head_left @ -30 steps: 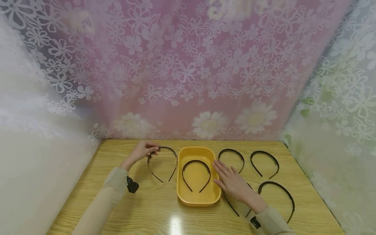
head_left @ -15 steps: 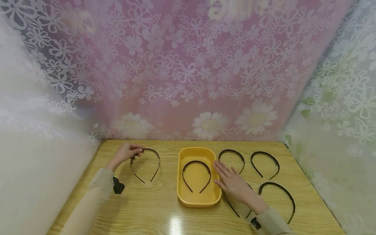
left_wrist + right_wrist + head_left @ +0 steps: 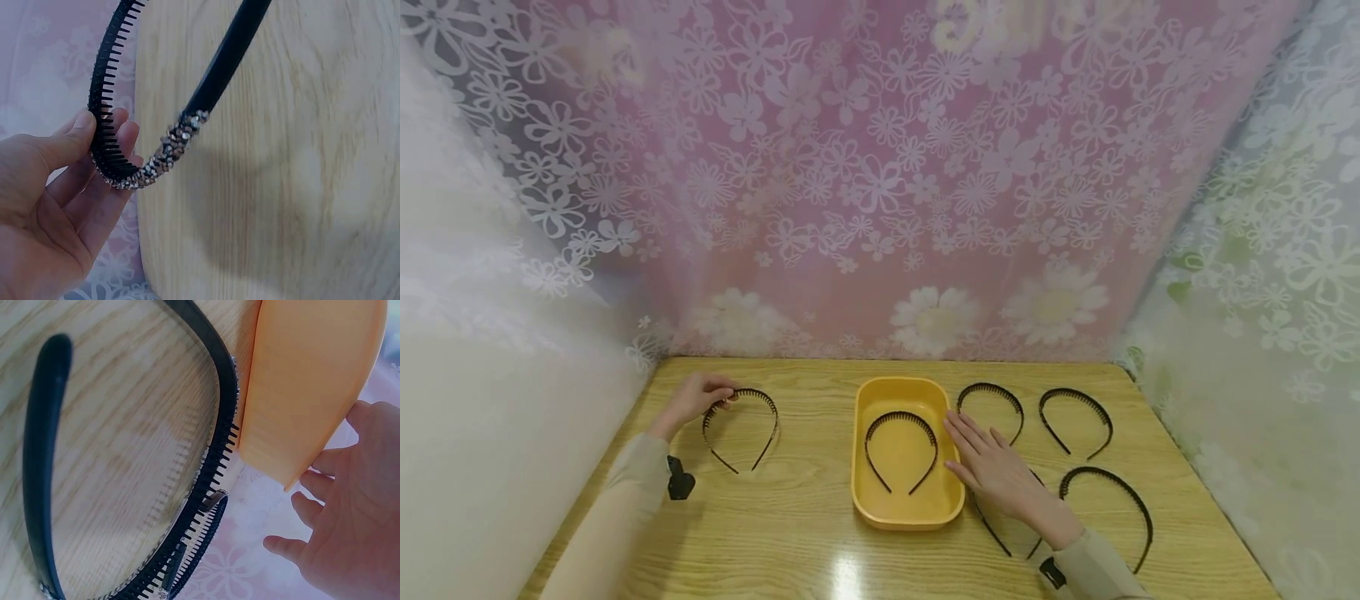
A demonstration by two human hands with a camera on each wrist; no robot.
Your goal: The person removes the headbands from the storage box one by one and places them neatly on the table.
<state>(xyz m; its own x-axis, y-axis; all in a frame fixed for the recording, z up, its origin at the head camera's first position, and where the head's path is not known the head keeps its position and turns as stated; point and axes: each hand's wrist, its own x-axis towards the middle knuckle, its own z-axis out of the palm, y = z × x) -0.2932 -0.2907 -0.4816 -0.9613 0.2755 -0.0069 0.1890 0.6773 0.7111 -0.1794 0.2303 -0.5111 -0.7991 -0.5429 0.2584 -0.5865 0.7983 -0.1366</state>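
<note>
Over the table's left part, my left hand (image 3: 694,398) pinches a black toothed headband (image 3: 772,410) near the top of its arch, its two ends pointing toward me. The left wrist view shows sparkling beads (image 3: 164,156) along its outer side and my thumb (image 3: 81,128) pressed against the band. A yellow tray (image 3: 904,518) stands mid-table, with another black headband (image 3: 901,415) lying inside. My right hand (image 3: 996,475) touches the tray's right rim with its fingers straight. Beneath that hand and wrist, a headband (image 3: 991,525) on the table is partly hidden.
More black headbands lie right of the tray: one at the back (image 3: 992,386), one farther right (image 3: 1078,393) and a front one (image 3: 1138,500) partly covered by my right sleeve. A pink flowered curtain (image 3: 850,208) hangs behind the wooden table (image 3: 760,533).
My left hand has moved left with the headband, away from the tray and slightly toward me. My right hand has stayed at the tray's rim.
</note>
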